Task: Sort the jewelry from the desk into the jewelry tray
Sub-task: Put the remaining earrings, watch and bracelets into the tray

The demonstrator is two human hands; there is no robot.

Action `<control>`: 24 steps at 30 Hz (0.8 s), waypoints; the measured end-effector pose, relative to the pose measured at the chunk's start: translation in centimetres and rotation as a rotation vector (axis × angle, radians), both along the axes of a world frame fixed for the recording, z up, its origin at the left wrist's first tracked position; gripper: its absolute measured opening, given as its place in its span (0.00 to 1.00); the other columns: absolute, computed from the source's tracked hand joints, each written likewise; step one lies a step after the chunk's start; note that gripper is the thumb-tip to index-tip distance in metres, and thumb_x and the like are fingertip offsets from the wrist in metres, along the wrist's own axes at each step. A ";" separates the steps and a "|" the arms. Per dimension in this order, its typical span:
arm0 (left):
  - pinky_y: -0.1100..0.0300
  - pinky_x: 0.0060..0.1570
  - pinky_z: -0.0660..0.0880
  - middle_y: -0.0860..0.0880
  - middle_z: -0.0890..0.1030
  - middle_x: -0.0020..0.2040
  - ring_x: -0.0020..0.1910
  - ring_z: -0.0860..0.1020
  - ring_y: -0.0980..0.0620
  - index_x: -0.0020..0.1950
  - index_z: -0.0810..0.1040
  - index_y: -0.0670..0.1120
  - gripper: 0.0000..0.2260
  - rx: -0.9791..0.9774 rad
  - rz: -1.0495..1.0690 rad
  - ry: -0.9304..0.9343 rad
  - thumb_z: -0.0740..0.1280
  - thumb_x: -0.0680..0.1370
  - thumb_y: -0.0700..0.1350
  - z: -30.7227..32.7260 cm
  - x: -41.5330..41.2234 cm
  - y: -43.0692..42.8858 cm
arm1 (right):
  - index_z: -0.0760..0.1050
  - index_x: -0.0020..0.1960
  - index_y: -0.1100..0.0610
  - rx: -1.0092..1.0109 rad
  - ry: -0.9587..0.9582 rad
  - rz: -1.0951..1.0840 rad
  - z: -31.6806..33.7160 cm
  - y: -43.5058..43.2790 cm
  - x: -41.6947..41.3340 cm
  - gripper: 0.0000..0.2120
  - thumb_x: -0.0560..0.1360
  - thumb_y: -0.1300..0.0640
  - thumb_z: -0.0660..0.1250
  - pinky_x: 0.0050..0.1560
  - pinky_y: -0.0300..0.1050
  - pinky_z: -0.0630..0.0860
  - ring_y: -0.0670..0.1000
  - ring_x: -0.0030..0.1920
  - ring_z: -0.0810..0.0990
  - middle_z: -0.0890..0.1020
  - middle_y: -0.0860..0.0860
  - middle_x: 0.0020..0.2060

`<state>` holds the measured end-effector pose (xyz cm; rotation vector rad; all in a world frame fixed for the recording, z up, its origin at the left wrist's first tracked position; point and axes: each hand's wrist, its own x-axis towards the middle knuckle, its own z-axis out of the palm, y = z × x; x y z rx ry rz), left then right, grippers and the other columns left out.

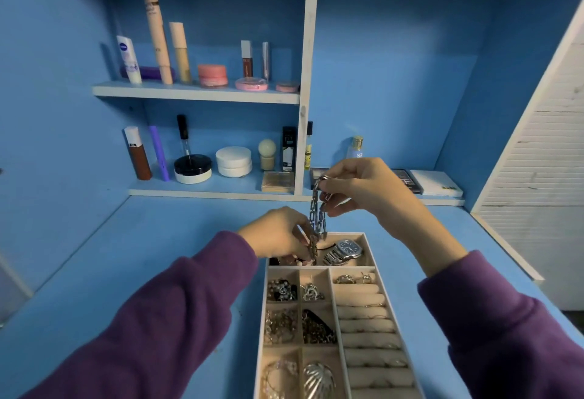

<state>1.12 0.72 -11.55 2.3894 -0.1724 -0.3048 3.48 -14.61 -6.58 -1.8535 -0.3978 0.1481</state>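
I'm looking down at both hands over the far end of the jewelry tray (pixel 370 242), and a fair bit is hidden from me. The tray's near end runs off the bottom of the picture, so the last compartments are cut. The left hand (pixel 278 235) covers the far-left corner of the tray's top compartment; just under its fingers (pixel 298 234) something pink and beaded peeks out, too blurred to name.

The chain (pixel 317 221) is silver with chunky oblong links. It hangs doubled, two strands side by side, straight down from the right hand (pixel 363 186). That hand's fingers (pixel 335 205) are clamped on the chain's top, thumb and fingertips curled round the links, well above the tray. The lower end drops past the left fingertips into the top compartment — exactly where it ends I can't make out.

The left fingers are curled, their tips right against the lower strands; whether they truly pinch the links or only touch them, I cannot tell.

Just right of the chain's foot, in that same compartment, lies a silver watch (pixel 346 250) with a dark dial. Below the left fingers, the small compartments hold tangled pieces — too small to read. Purple sleeves (pixel 177 310) cover both forearms above the blue tabletop (pixel 151 240).
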 end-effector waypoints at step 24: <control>0.59 0.48 0.72 0.46 0.81 0.51 0.51 0.77 0.48 0.56 0.79 0.46 0.11 0.212 -0.077 -0.193 0.64 0.75 0.42 -1.4 0.3 -1.3 | 0.80 0.51 0.49 -0.869 -0.310 0.255 -5.5 -2.3 0.5 0.09 0.72 0.55 0.66 0.44 0.34 0.67 0.47 0.48 0.70 0.76 0.47 0.43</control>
